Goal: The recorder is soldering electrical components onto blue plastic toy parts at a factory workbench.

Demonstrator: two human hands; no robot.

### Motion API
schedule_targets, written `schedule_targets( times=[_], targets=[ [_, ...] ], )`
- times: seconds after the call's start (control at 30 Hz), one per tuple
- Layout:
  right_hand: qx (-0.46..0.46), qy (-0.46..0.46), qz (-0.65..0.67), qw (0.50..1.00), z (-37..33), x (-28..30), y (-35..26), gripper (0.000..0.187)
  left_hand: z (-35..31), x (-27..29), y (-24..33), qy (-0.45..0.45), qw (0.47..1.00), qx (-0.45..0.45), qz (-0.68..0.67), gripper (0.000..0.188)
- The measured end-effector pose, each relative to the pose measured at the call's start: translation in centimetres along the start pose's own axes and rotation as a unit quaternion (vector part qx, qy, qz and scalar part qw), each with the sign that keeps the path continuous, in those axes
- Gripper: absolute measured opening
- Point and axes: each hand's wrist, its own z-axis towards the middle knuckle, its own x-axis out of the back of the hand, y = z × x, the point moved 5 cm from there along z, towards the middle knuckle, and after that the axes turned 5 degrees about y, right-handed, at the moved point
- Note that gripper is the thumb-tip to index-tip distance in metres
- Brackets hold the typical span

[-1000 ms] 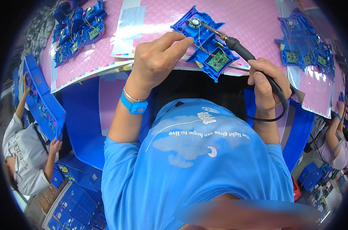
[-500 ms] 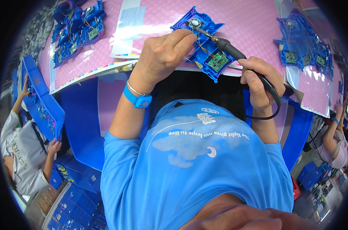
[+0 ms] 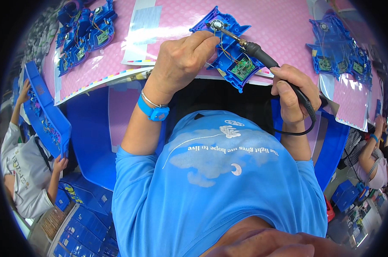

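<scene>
Pink surface [image 3: 284, 40], blue shell [image 3: 233, 48] lying near its edge: right hand [image 3: 296, 92] grips soldering iron [image 3: 262, 56] at the speaker [image 3: 216, 24], left hand [image 3: 183, 62] pinched, contents unclear; a slipping tip could scorch wires [image 3: 229, 55].

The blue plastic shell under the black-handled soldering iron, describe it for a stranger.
Find the pink tabletop; at its middle lies an angular blue plastic shell with a green circuit board. Unlike the clustered blue shells left and right, it lies alone, beneath a black-handled soldering iron.
</scene>
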Motion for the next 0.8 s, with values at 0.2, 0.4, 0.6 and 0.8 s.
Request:
schedule_targets(
  times=[0.2, 0.4, 0.6, 0.8],
  targets=[
    [-0.005, 0.000, 0.004, 1.000, -0.02, 0.14, -0.04, 0.021, 0.18, 0.10, -0.01, -0.003, 1.000, 0.010, -0.006, 0.029],
    [-0.009, 0.011, 0.006, 1.000, -0.05, 0.25, -0.07, 0.021, 0.37, 0.15, -0.13, -0.010, 1.000, 0.021, -0.020, 0.026],
    [-0.015, 0.020, 0.005, 1.000, 0.05, 0.28, -0.16, 0.021, 0.52, 0.16, -0.25, -0.010, 0.999, 0.033, -0.035, 0.022],
    [-0.019, 0.019, 0.007, 1.000, 0.04, 0.35, -0.10, 0.021, 0.64, 0.31, -0.32, 0.001, 0.998, 0.039, -0.056, 0.018]
  ],
)
